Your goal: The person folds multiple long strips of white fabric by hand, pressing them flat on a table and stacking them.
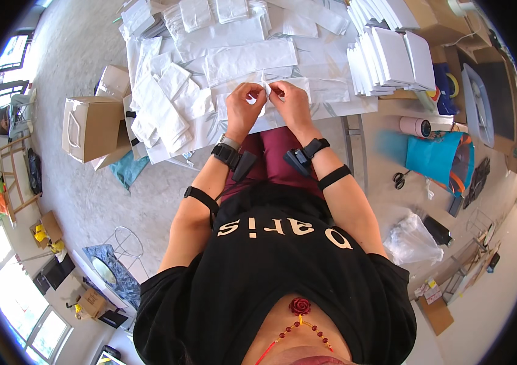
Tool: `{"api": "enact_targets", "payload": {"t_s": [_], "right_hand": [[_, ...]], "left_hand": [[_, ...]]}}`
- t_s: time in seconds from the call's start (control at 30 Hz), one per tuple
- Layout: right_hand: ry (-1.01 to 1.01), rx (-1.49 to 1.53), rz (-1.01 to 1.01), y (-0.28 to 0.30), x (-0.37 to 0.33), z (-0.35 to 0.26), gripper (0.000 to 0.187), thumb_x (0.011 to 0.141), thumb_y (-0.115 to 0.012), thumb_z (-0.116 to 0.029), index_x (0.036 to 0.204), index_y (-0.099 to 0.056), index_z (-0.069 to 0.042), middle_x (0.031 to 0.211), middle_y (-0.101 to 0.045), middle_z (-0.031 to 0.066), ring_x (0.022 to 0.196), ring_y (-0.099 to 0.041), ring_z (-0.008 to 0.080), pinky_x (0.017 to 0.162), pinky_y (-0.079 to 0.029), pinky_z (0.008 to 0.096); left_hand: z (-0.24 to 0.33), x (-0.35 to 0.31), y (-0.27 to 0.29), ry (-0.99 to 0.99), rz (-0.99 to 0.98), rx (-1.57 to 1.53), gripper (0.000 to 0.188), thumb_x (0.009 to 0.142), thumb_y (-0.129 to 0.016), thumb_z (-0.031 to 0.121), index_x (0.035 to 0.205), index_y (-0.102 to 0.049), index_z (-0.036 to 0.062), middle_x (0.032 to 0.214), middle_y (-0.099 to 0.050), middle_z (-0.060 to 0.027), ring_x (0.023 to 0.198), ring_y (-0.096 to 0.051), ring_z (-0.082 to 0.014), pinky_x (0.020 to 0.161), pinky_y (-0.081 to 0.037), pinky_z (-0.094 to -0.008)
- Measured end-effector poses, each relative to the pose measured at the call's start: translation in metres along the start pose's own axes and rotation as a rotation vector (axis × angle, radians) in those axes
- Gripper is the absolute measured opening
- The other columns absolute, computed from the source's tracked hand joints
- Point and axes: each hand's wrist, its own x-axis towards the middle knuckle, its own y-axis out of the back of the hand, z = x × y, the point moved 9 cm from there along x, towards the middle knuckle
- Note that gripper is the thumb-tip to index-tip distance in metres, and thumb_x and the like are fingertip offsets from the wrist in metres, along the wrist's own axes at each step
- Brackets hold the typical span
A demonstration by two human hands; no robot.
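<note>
My left hand [245, 108] and my right hand [292, 104] meet at the near edge of the table, thumbs and forefingers pinched together. Between them they hold a thin white sheet [267, 89], which may be paper or film; much of it is hidden by the fingers. Flat white pouches [249, 59] lie just beyond my hands. To the left is a loose heap of similar white pouches [158, 106], overlapping one another up to the table's edge.
Stacked white folded boxes or envelopes [387, 58] stand at the table's right. Cardboard boxes [85, 129] sit on the floor to the left. Right of the table are a pink bottle [415, 126], a blue bag [435, 159], scissors [399, 179] and a clear plastic bag [413, 237].
</note>
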Motion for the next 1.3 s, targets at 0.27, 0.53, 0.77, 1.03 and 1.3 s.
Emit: {"api": "enact_targets", "payload": {"t_s": [0.27,0.53,0.77,1.03,1.3], "right_hand": [[0.041,-0.035,0.019,-0.002,0.000,-0.004,0.015,0.091,-0.070,-0.008,0.104,-0.074,-0.001,0.097,-0.076,0.0145,0.088,-0.074,0.0302,0.080,-0.057,0.0389],[0.086,-0.082,0.042,0.002,-0.001,-0.008,0.016,0.089,-0.072,-0.007,0.103,-0.073,-0.001,0.097,-0.076,0.0135,0.088,-0.073,0.0299,0.081,-0.057,0.0393],[0.019,-0.002,0.072,0.003,-0.003,0.003,0.017,0.089,-0.072,-0.005,0.105,-0.074,-0.001,0.097,-0.076,0.0138,0.086,-0.074,0.0284,0.079,-0.057,0.0372],[-0.021,0.079,0.094,0.003,-0.007,0.008,0.016,0.089,-0.072,-0.003,0.105,-0.073,0.000,0.098,-0.076,0.0138,0.082,-0.074,0.0262,0.075,-0.058,0.0350],[0.005,0.077,0.091,0.003,-0.006,0.004,0.017,0.090,-0.072,-0.003,0.107,-0.073,-0.001,0.099,-0.075,0.0140,0.084,-0.075,0.0265,0.075,-0.059,0.0351]], "left_hand": [[0.003,0.001,0.001,-0.006,0.002,0.040,0.008,0.084,-0.076,0.006,0.087,-0.073,0.0000,0.084,-0.073,-0.0104,0.073,-0.072,-0.0199,0.069,-0.057,-0.0321],[0.003,0.004,-0.001,-0.015,-0.001,0.042,0.008,0.083,-0.076,0.006,0.085,-0.072,-0.0003,0.082,-0.072,-0.0107,0.072,-0.072,-0.0210,0.068,-0.057,-0.0322],[0.002,0.003,0.003,-0.024,0.020,0.057,0.007,0.082,-0.076,0.006,0.085,-0.072,0.0001,0.081,-0.071,-0.0109,0.071,-0.071,-0.0210,0.067,-0.056,-0.0326],[0.008,-0.001,0.008,-0.021,0.024,0.075,0.009,0.084,-0.076,0.008,0.086,-0.072,0.0005,0.082,-0.072,-0.0112,0.071,-0.070,-0.0202,0.066,-0.054,-0.0323],[0.002,-0.004,0.000,0.163,-0.010,-0.017,0.022,0.094,-0.073,0.019,0.099,-0.072,-0.0020,0.086,-0.075,-0.0149,0.073,-0.074,-0.0213,0.063,-0.056,-0.0332]]}}
